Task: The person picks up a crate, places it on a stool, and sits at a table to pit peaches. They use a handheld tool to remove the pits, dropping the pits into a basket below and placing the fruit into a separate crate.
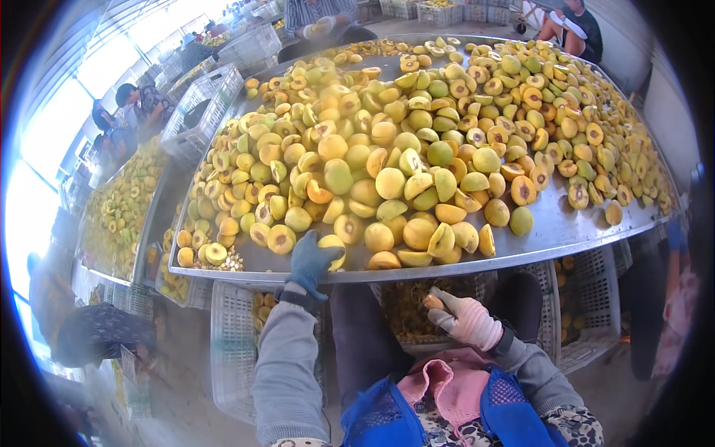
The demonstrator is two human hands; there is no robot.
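My left hand (310, 260), in a blue-grey knit glove, is at the near edge of a metal-topped table (514, 240). It grips a yellow stone-fruit half (333, 250). Over my lap, below the table edge, my right hand (469, 321) wears a pink-and-white striped glove. Its thumb and fingers close on a small orange-brown object (433, 302), too small to identify. A large heap of halved yellow-green stone fruit (385, 134), probably peaches, covers much of the tabletop; many cut faces show brown pits or hollows. Loose kernels (232, 261) lie at the near left corner.
Under the table, a white plastic crate (234, 346) stands by my left leg, another crate (592, 313) to the right. Dark scraps (410, 313) fill a container between my knees. A person (321, 22) sits across the table. Another fruit-covered table (120, 223) stands left.
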